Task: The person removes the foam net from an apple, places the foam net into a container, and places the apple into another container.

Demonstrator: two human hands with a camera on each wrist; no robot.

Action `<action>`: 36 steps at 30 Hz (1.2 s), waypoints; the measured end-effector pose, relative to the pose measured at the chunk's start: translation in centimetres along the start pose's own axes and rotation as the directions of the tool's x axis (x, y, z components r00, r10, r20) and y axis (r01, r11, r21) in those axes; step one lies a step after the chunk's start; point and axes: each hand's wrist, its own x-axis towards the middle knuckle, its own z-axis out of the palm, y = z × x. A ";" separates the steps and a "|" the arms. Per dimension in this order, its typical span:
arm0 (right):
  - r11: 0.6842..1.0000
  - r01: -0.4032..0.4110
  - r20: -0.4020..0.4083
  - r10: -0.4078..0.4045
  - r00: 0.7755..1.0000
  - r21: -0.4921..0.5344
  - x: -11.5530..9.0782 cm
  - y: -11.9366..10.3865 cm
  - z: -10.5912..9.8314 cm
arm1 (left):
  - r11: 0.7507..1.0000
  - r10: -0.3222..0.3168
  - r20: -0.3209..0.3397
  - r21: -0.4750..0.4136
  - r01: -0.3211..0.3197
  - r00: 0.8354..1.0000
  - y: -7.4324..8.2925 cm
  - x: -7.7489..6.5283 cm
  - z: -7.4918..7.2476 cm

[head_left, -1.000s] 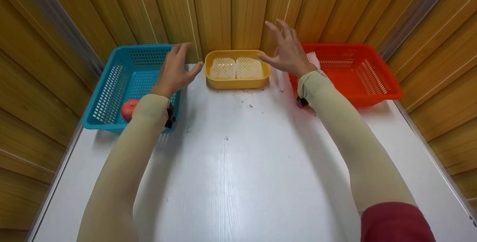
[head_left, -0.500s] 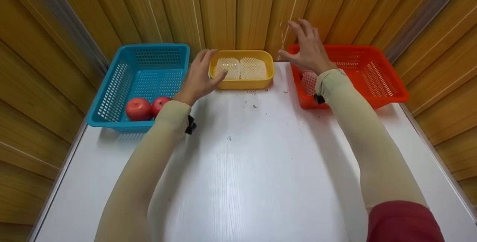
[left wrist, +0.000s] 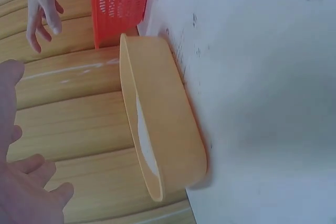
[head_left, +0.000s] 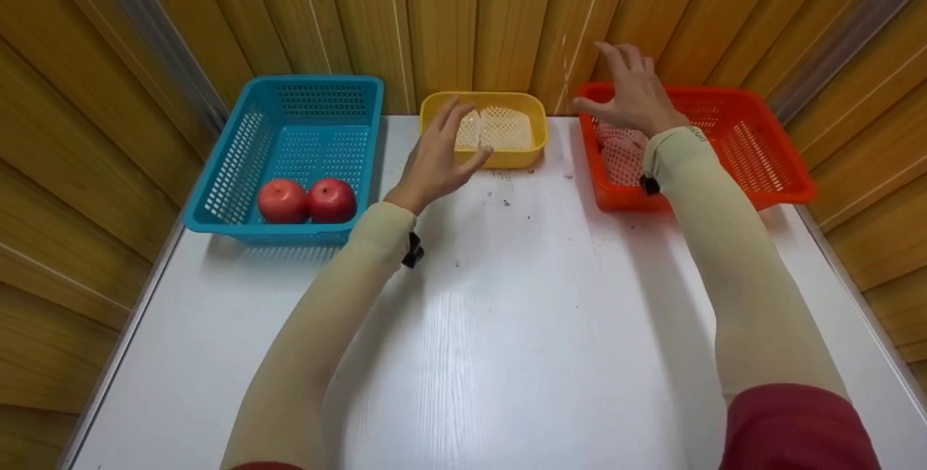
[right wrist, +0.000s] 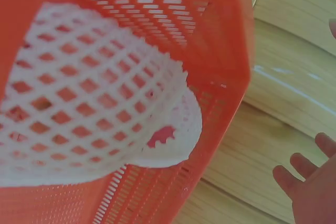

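My left hand point(head_left: 434, 158) hovers in front of the yellow tub point(head_left: 500, 161), fingers spread and holding nothing. In that tub lie two white foam fruit nets point(head_left: 505, 128); the hand partly covers the left one. Above the left end of the red basket point(head_left: 615, 200) is my right hand point(head_left: 637, 101), its fingers loosely bent with nothing between them. Beneath it, a foam net point(head_left: 621, 155) lies in the basket, and the right wrist view shows its white mesh point(right wrist: 84, 98) up close. Whether this net has something inside, I cannot tell.
A blue basket point(head_left: 290, 233) stands at the left with two red apples, one lighter point(head_left: 282, 202) and one darker point(head_left: 331, 201), in its front end. All the containers rest on a white table point(head_left: 521, 325) against a wood-panelled wall point(head_left: 500, 21).
My left hand has moved right, from over the blue basket to the yellow tub, uncovering both apples. My right hand has shifted right over the red basket. The head view has swung slightly left.
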 end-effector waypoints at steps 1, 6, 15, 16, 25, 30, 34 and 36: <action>1.000 -0.007 0.009 0.007 1.000 -0.004 0.1 0.2 -0.1 | 1.000 -0.001 0.002 0.002 0.001 1.000 0.2 0.0 0.4; 0.999 -0.040 0.077 0.040 0.996 -0.012 0.3 1.1 -0.5 | 1.000 -0.001 0.022 -0.018 0.001 1.000 1.4 0.0 2.2; 0.985 -0.156 0.265 0.170 0.949 -0.073 0.4 2.4 -0.9 | 0.999 0.031 0.083 -0.045 -0.028 0.996 3.0 -0.1 5.2; 0.983 -0.166 0.276 0.180 0.944 -0.075 0.3 2.6 -0.9 | 0.999 0.028 0.090 -0.048 -0.024 0.996 3.2 -0.1 5.5; 0.968 -0.228 0.341 0.250 0.906 -0.103 0.0 3.4 -1.1 | 0.993 0.020 0.140 -0.117 -0.004 0.990 4.8 0.2 8.7; 0.964 -0.243 0.371 0.265 0.890 -0.105 0.0 3.8 -1.1 | 0.992 0.033 0.166 -0.129 -0.012 0.986 6.0 0.3 10.2; 0.966 -0.233 0.384 0.259 0.886 -0.113 0.0 4.1 -1.1 | 0.993 0.051 0.187 -0.114 -0.029 0.981 6.9 0.4 11.4; 0.967 -0.224 0.390 0.253 0.885 -0.120 0.1 4.3 -1.0 | 0.994 0.055 0.195 -0.104 -0.035 0.979 7.3 0.5 11.9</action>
